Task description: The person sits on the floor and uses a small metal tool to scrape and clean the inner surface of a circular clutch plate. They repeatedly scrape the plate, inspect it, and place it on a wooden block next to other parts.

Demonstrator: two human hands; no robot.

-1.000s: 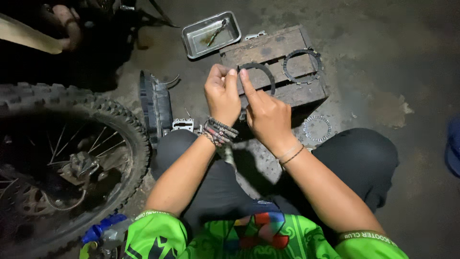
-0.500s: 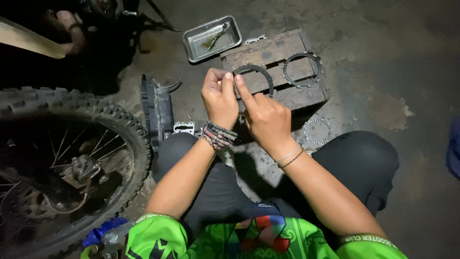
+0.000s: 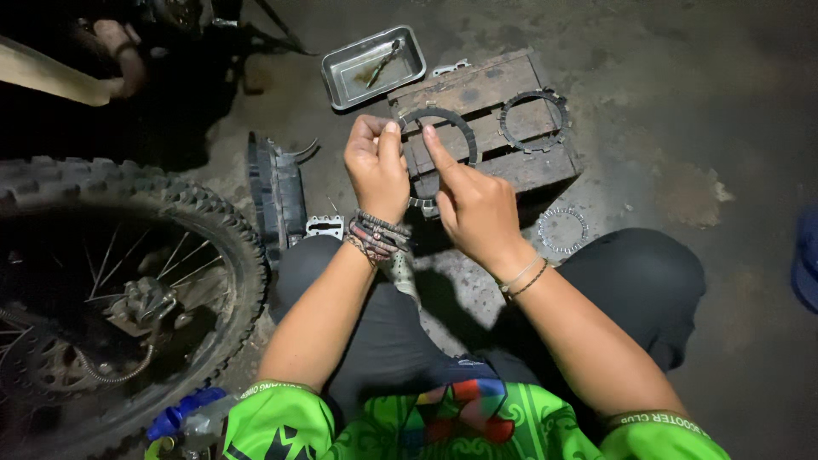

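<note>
Friction ring (image 3: pixel 460 128) pinched betw both hands, L hand (image 3: pixel 377 166) + R hand (image 3: pixel 473 204) fingers clamped on its near rim, held just above wooden block (image 3: pixel 477 94). Risk, imo: edge-only grip, could slip and land on 2nd ring (image 3: pixel 533 121) beyond fingers, or gritty floor (image 3: pixel 682 102).

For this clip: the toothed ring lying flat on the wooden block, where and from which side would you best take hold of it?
Probably by the near-right rim of the toothed ring, pinched from above with one finger inside the hole. It lies flat on the wooden block, so only the thin band offers grip. The right hand is closest; it and the left hand currently hold another dark ring.
</note>
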